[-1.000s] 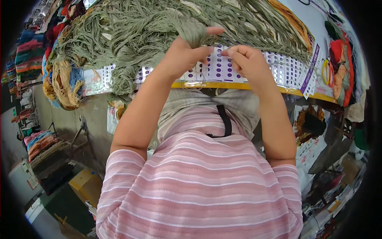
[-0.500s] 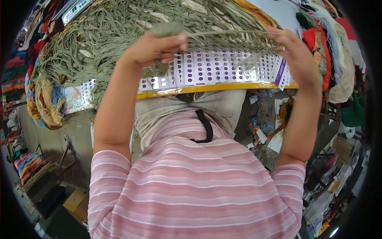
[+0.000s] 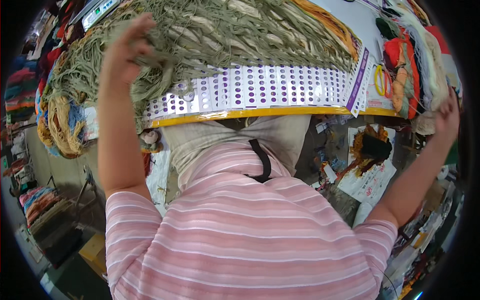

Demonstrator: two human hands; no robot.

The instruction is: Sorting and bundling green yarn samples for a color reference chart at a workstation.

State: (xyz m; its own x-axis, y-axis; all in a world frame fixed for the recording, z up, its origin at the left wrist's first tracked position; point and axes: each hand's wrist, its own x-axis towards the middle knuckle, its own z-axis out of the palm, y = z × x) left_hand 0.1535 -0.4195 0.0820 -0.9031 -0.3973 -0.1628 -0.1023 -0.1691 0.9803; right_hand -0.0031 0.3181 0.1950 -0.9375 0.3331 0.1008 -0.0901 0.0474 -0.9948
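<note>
At the upper left, my left hand (image 3: 126, 57) is raised over a wide pile of grey-green yarn (image 3: 215, 35). Its fingers are spread, somewhat smeared by motion. A blurred tuft of the same yarn (image 3: 162, 62) lies beside the fingers; I see no firm grip on it. Far out on the right, my right hand (image 3: 446, 116) is beyond the table's edge, close to hanging cream yarn (image 3: 425, 122). Motion smears its fingers, so whether it holds anything is unclear.
Cards with purple dots (image 3: 265, 90) lie under clear plastic along the table's yellow front edge (image 3: 280, 111). Yellow-handled scissors (image 3: 380, 80) rest near red and orange skeins (image 3: 402, 65). A digital scale (image 3: 97, 15) stands at the back left. Tan skeins (image 3: 62, 125) hang off the left corner.
Both hands have moved apart. My left went left and no longer shows the yarn bundle; my right swung outward to the far right. The strand stretched between them is gone from view.
</note>
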